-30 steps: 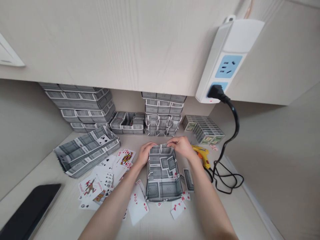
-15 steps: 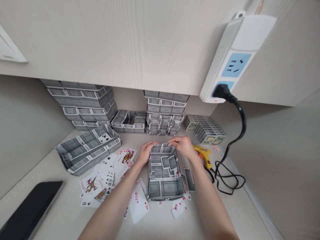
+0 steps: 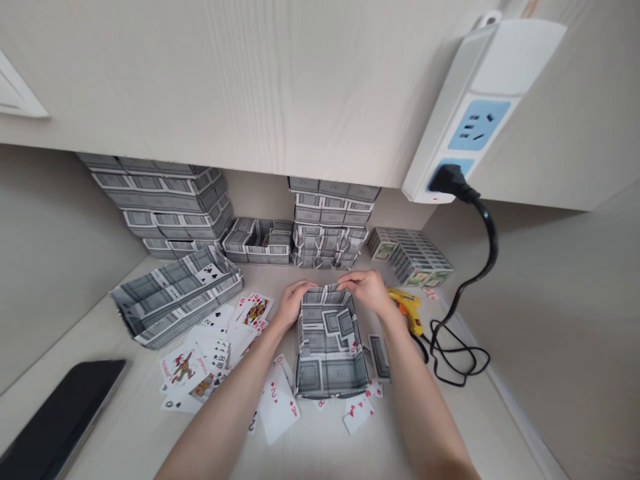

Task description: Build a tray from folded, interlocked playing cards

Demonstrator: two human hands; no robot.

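An open box made of grey-backed playing cards (image 3: 311,377) lies on the table in front of me, with a few loose cards inside it. My left hand (image 3: 293,303) grips its far left corner, fingertips on the rim. My right hand (image 3: 367,290) pinches the far rim near the right corner between thumb and fingers. Loose face-up cards (image 3: 185,367) are spread to the left of the box, and more cards (image 3: 358,412) lie by its near edge. A larger card box (image 3: 175,293) sits tilted at the left.
Stacked card boxes (image 3: 170,200) and another stack (image 3: 330,233) stand at the back. Packed card decks (image 3: 417,257), a yellow glue gun (image 3: 407,310) and a black cable (image 3: 450,313) are at the right. A power strip (image 3: 480,100) hangs above; a black device (image 3: 60,413) lies front left.
The view has shifted very slightly. Both hands keep their hold on the box's far rim, with no clear movement of the box or the cards.
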